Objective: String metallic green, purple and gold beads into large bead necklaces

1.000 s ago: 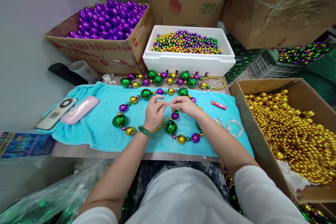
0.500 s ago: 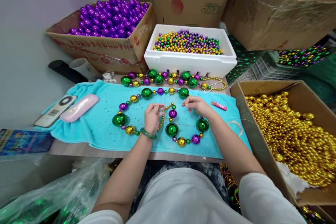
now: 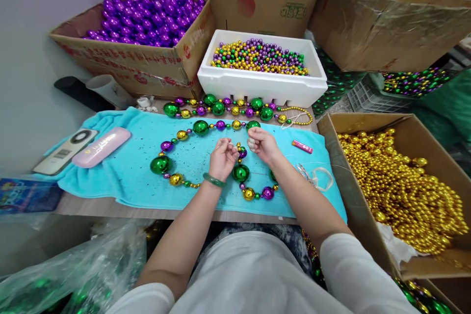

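A large bead necklace of green, purple and gold beads lies in a loop on the turquoise towel (image 3: 128, 171); one of its big green beads (image 3: 160, 165) is at the left. Above the right part of the loop, my left hand (image 3: 223, 158), with a green bangle at its wrist, is closed in a pinch. Just right of its fingers are small gold beads and a purple bead (image 3: 242, 153). My right hand (image 3: 262, 144) is also pinched, a short gap away, below a green bead (image 3: 253, 125). Whatever thin thing the fingertips hold is too small to see.
Behind the towel lie finished-looking bead strands (image 3: 218, 108) and a white foam box (image 3: 261, 86) of small beads. Cartons hold purple balls (image 3: 150, 19) and gold bead strands (image 3: 401, 191). A pink case (image 3: 101, 147), a phone (image 3: 66, 152) and a lighter (image 3: 302, 146) rest on the towel.
My hands have come closer together, the left moving right and the right moving left and up. Their fingers are now curled more tightly. The view has shifted slightly.
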The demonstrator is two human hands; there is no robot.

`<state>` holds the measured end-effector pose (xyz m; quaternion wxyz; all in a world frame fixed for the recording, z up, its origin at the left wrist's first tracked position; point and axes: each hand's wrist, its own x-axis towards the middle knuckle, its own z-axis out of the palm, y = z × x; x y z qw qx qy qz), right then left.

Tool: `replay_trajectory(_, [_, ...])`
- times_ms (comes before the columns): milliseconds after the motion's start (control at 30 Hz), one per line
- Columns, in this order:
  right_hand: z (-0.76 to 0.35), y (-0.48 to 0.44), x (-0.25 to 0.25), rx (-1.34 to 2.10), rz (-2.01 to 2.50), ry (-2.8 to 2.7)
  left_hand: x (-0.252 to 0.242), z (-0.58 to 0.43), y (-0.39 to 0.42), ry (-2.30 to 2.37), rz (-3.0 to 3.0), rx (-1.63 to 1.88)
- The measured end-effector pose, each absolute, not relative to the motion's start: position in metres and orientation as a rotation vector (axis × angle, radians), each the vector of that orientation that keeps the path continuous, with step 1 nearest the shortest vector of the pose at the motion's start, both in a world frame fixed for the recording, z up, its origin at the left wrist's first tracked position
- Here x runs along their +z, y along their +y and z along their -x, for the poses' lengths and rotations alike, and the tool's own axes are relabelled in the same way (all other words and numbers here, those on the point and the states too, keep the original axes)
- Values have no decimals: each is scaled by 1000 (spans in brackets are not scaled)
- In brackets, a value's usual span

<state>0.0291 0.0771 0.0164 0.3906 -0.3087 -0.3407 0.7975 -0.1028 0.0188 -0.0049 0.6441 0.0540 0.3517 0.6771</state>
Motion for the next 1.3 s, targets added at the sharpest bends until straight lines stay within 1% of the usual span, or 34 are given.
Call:
replay_trajectory(167, [-32, 88, 14, 1895, 1019, -910, -16, 98, 15, 848, -281, 1505])
replay_trajectory(333, [-34, 89, 13, 1796, 1069, -859, -19, 101, 15, 893, -231, 1497])
replay_trajectory(467, [-42, 89, 12, 1841, 1069, -870, -22, 104, 8, 896, -286, 1477])
replay_trajectory(667, [-51, 88, 9, 1898, 1077, -869, -18, 110, -4, 780, -384, 1333])
replay_trajectory(800, [-47, 83, 7, 1916, 1102, -881, -16, 109, -4, 765, -387, 1340])
replay_trajectory(933, [-44, 80, 11, 1927, 1112, -936, -21, 107, -1, 971, -468, 1347])
replay_trajectory(1033, [-43, 78, 15, 1908, 1101, -993, -28, 104, -1, 1167, -640, 1208])
replay_trajectory(1133, [-38, 75, 18, 1863, 1098, -1082, -34, 99, -1, 1236, -779, 1097])
replay_trajectory(1300, [-27, 69, 19, 1752, 1125, -1296, -38, 91, 0, 1386, -1132, 1215])
